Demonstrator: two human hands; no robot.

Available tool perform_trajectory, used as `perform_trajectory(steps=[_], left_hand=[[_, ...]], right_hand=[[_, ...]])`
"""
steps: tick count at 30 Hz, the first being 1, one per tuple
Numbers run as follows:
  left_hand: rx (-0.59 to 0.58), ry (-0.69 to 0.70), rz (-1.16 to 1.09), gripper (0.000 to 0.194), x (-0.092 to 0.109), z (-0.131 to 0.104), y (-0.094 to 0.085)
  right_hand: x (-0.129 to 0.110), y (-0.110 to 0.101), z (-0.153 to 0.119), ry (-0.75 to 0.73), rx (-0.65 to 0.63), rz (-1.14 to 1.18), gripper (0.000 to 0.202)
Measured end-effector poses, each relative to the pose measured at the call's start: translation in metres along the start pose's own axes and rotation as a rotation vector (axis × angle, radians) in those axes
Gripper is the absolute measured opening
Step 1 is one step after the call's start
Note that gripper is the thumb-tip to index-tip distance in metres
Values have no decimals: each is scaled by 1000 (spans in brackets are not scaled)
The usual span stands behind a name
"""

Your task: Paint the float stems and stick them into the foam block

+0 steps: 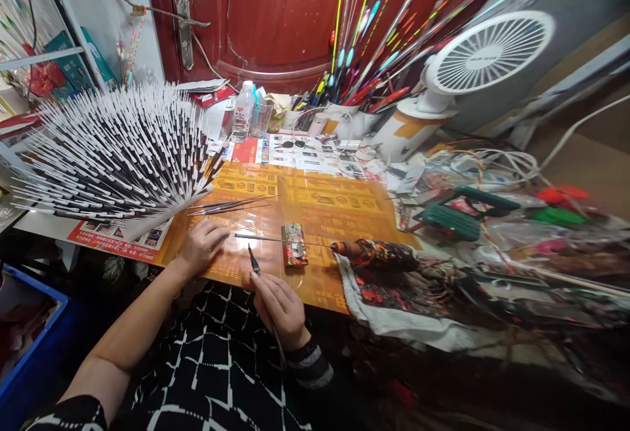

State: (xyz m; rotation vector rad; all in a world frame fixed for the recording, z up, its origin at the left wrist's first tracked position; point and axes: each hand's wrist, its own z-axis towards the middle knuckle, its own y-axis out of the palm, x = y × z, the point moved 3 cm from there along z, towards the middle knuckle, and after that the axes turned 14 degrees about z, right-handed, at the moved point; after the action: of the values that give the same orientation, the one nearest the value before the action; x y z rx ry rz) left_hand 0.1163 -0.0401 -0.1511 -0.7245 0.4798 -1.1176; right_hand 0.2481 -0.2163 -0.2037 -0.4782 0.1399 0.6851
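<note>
My left hand (203, 245) rests at the table's left, fingers closed at the near end of a slim dark float stick (260, 238). That stick runs rightward over a paint-spattered block (294, 254) to the brown tip of a paint-crusted spindle tool (378, 254). In my right hand (283, 309) is a slender paintbrush (254, 262), its dark pointed tip tilted up and just below the stick, apart from it. Several dark thin sticks (229, 205) lie beyond my left hand.
A dense rack of white-tipped sticks (132, 162) fills the left. Behind stand a plastic bottle (243, 111), cups of fishing floats (339, 116) and a white fan (487, 57). A stained cloth (408, 326) and clutter with a green-handled tool (445, 221) lie right. A blue bin (44, 352) sits lower left.
</note>
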Motion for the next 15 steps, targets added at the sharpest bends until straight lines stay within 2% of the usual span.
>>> perform_trajectory(steps=[3,6,15], left_hand=[[-11,-6,6,19,-1,1,-1],[-22,-9,7,19,-2,2,-2],[-30,9,-10,16,-6,3,-1]], right_hand=[[7,-24,-4,2,62,-88,64],[14,-38,-11,15,89,-181,65],[22,-32,-24,84,89,-261,64]])
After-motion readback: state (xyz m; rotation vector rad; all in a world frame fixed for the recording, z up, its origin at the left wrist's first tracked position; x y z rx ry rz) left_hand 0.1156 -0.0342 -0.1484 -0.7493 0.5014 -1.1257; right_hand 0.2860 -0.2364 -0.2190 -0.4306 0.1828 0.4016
